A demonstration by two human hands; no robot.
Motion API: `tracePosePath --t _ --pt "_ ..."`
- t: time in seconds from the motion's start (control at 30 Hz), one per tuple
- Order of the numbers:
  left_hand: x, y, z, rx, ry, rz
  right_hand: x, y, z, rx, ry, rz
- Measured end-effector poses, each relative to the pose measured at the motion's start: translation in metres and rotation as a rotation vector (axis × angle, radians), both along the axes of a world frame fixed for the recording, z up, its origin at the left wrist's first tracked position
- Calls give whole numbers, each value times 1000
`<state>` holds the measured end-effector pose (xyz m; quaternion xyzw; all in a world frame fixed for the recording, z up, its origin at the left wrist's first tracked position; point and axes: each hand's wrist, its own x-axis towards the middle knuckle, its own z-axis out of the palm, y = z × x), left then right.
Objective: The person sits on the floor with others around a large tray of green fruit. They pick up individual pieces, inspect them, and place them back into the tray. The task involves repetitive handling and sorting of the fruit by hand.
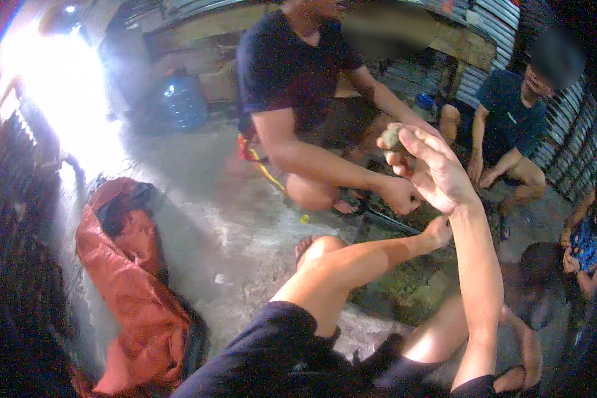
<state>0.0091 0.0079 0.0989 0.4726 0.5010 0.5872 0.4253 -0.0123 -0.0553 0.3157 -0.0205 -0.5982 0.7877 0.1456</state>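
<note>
My raised right hand (pixel 435 171) pinches a small grey-green lump (pixel 392 138), perhaps a stone, between its thumb and fingers. Lower down, my left hand (pixel 438 233) reaches across past my knee with its fingers curled. Its fingertips are partly hidden, and whether it holds anything is unclear. A thin dark rod or edge (pixel 390 221) runs toward it from the left. Just beyond, another person's fist (pixel 403 195) is close to both my hands. Beneath my left forearm lies a dark, greenish, rough patch of ground or a slab (pixel 403 291).
A person in a dark shirt (pixel 298 64) squats opposite; another person (pixel 510 109) sits at the right, with more people at the right edge. A reddish-orange cloth or bag (pixel 134 298) lies at left. A blue water jug (pixel 184 102) stands behind, near a bright light.
</note>
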Motion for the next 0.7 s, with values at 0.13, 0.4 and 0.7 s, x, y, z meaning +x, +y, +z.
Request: tracePosePath --t 0.13,0.4,0.7 --pt "-20 0 -34 371 -368 -136 -65 -63 18 -61 86 240" --pt "-26 -10 9 -10 332 564 -132 -150 29 -222 121 475" --pt "-49 -29 39 13 74 362 -174 -196 15 -183 -2 597"
